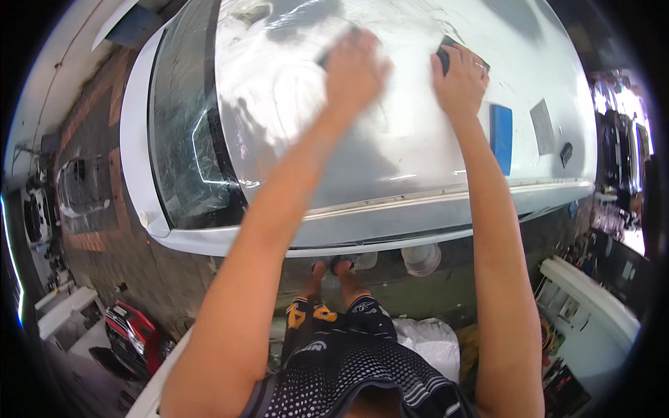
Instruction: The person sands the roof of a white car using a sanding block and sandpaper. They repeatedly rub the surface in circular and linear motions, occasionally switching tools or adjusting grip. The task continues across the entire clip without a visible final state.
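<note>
At far left, brick paving (90, 125) and a red machine (132, 338) low down near the floor. Next, a white car's windscreen (185, 139), dark and glossy, curving beside the roof (293, 139), which carries a shiny wet film and streaks. Left hand (354, 70) blurred, laid palm-down on the roof near its far side, fingers close together, with a dark edge of something showing at its left side; whether gripped or only pressed, cannot tell. Right hand (460, 80) just beside it, well up the roof too, pressed flat with fingers clamped over a dark squeegee (446, 52) whose upper end sticks out past the fingertips, touching the roof skin. Further right, lying loose on the roof: a blue rectangular card (501, 136), then a grey square patch (542, 125), then a small dark fin (566, 153) near the edge. Below the roof edge, a clear plastic tub (421, 258) on the ground near sandalled feet.
</note>
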Tool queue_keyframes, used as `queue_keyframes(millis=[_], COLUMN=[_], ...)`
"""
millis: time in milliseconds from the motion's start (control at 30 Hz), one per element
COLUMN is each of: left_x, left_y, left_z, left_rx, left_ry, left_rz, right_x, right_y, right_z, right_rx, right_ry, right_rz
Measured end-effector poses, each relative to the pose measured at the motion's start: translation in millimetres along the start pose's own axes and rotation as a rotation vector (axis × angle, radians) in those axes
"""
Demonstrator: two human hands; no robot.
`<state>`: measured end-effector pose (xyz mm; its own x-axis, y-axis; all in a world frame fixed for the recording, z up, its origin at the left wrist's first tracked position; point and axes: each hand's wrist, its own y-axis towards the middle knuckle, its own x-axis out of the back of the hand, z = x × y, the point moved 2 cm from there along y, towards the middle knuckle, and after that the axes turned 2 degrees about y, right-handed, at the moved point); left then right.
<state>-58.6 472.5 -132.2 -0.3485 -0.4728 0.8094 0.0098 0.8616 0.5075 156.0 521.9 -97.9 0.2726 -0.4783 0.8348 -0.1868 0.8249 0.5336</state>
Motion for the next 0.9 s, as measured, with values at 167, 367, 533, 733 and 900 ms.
queue_keyframes(millis=[167,367,533,733,900], left_x=[79.4,62.8,18.4,10.5,-35.2], left_y=[-133.2,27.4,-43.7,109.0,49.5], left_z=[-89.7,209.9,-41.6,136.5,-7.3], left_rx=[-0.374,0.031,-0.283,0.099,-0.345], left_ry=[-0.352,0.298,-0.227,0.065,-0.245], left_rz=[0.531,0.055,0.247,0.2,0.245], right_x=[10.9,7.4,13.0,11.9,11.8], right_y=[-12.0,17.2,-10.5,8.5,-7.1], right_z=[-39.4,32.2,-40.0,5.1,-34.4], right_rx=[-0.043,-0.04,-0.083,-0.029,-0.052], right_ry=[-0.101,0.032,-0.127,-0.016,-0.086], right_rz=[0.026,0.045,0.088,0.056,0.06])
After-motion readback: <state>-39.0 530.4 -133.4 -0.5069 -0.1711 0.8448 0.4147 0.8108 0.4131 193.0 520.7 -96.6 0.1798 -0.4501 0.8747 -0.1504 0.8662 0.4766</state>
